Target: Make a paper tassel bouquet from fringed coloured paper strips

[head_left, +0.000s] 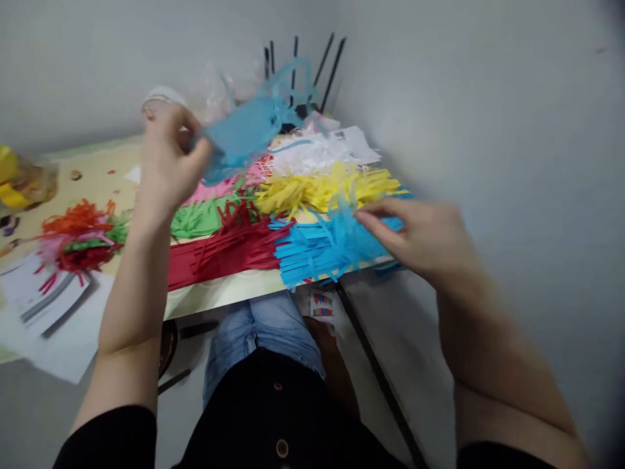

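Raised over the table, my left hand [178, 156] pinches one end of a sheet of blue fringed tissue paper [247, 133]. Its cut strips swing out to the right, smeared by motion. My right hand [415, 231] has thumb and fingertips pressed together above a pile of blue fringed paper [317, 247]; a blurred pale-blue strip seems to be at the fingertips, though I cannot tell for sure. Behind that pile lies yellow fringed paper [332, 189]. Dark red fringed paper [224, 254] and green fringed paper [200, 218] are spread to the left.
White fringed paper [322, 153] lies at the back, near a holder with several thin black sticks [295, 71]. A mixed-colour tassel bunch [81, 238], white sheets [63, 326] and a yellow-lidded jar [29, 179] are on the left. A wall [512, 130] borders the right.
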The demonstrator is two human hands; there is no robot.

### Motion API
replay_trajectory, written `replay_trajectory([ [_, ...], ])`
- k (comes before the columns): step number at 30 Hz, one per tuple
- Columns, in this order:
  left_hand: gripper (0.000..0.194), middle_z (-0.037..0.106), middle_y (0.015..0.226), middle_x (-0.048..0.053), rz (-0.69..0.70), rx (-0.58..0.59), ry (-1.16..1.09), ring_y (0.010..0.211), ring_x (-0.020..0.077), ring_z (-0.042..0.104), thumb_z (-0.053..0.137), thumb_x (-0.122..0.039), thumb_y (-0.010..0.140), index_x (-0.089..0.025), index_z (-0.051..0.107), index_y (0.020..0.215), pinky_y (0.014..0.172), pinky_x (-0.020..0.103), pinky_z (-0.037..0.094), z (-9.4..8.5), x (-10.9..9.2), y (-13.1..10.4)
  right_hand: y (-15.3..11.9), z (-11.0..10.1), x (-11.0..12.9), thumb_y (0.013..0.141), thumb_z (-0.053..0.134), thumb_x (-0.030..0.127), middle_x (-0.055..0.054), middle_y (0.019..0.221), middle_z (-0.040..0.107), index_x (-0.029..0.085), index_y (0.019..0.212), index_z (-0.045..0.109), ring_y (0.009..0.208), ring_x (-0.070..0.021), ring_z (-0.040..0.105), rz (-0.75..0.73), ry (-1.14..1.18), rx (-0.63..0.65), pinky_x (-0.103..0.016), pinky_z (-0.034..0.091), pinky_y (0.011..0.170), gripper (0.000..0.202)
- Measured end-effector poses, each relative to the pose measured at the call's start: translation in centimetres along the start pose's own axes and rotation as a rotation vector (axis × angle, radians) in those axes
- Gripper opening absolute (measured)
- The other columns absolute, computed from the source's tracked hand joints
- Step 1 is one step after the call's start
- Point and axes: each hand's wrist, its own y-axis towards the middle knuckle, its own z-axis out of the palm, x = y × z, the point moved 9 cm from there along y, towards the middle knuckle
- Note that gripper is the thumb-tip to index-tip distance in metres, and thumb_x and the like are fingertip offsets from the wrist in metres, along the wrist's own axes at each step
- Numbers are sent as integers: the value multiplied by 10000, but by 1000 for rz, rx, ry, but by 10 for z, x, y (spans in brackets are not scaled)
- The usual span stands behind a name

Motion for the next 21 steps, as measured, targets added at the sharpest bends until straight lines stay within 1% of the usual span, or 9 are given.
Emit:
replay_trajectory([
  [3, 131, 592, 714, 0, -4, 106, 88, 711, 177, 564, 656, -303, 864, -249, 540, 833, 821, 430, 559, 3, -8, -40, 37, -33, 109, 1094, 467, 529, -129, 1374, 732, 232, 1406, 679, 1323, -360, 670, -294, 60, -176, -577, 515, 1170, 480],
  [5, 90, 659, 797, 14, 39, 217, 105, 775, 185, 624, 628, -310, 870, -231, 587, 879, 847, 404, 552, 2, -12, -59, 68, -20, 166, 1037, 590, 569, -127, 1517, 629, 191, 1516, 588, 1514, -391, 508, -472, 68, -119, -616, 397, 1286, 611],
  [7, 85, 688, 842, 22, 80, 270, 134, 795, 186, 652, 598, -304, 878, -227, 615, 911, 837, 379, 540, -9, -11, -74, 102, 8, 196, 1048, 592, 491, -96, 1306, 717, 216, 1350, 701, 1407, -367, 602, -546, 58, 23, -605, 453, 1228, 423],
  [10, 115, 713, 908, 37, 58, 171, 174, 847, 193, 676, 571, -270, 877, -226, 642, 956, 860, 368, 536, -41, 3, -85, 135, 36, 212, 1049, 574, 446, -59, 950, 735, 186, 1101, 772, 1079, -297, 743, -593, 61, 160, -517, 569, 1032, 331],
  [12, 150, 716, 936, 43, -5, 110, 135, 916, 210, 689, 599, -257, 849, -210, 660, 977, 910, 380, 544, -54, 22, -86, 142, 32, 222, 1041, 575, 503, -37, 881, 718, 168, 1055, 772, 991, -259, 751, -647, 76, 171, -463, 572, 979, 389],
  [14, 149, 702, 895, 36, -72, 108, 72, 951, 226, 692, 630, -255, 823, -188, 677, 948, 951, 398, 552, -55, 43, -84, 141, 18, 234, 1034, 572, 531, -23, 858, 713, 165, 1027, 770, 967, -235, 750, -695, 67, 158, -421, 560, 962, 416],
  [17, 112, 670, 797, 31, -162, 152, 29, 918, 239, 693, 620, -254, 832, -167, 684, 859, 959, 420, 568, -48, 69, -80, 142, -10, 243, 979, 661, 358, -33, 866, 735, 183, 1057, 769, 922, -235, 741, -660, -41, 92, -359, 539, 870, 220],
  [19, 123, 690, 813, 45, -183, 204, 16, 941, 260, 705, 628, -272, 839, -167, 692, 844, 974, 436, 578, -42, 76, -79, 145, -23, 245, 919, 711, 252, -35, 827, 727, 203, 1071, 767, 829, -226, 710, -623, -131, 52, -335, 494, 778, 169],
  [21, 166, 737, 931, 64, -122, 250, -37, 1070, 292, 712, 704, -315, 816, -181, 720, 912, 1030, 449, 574, -37, 69, -77, 150, -23, 243, 873, 769, 231, -10, 725, 664, 224, 1058, 765, 679, -188, 615, -592, -216, 82, -325, 423, 684, 186],
])
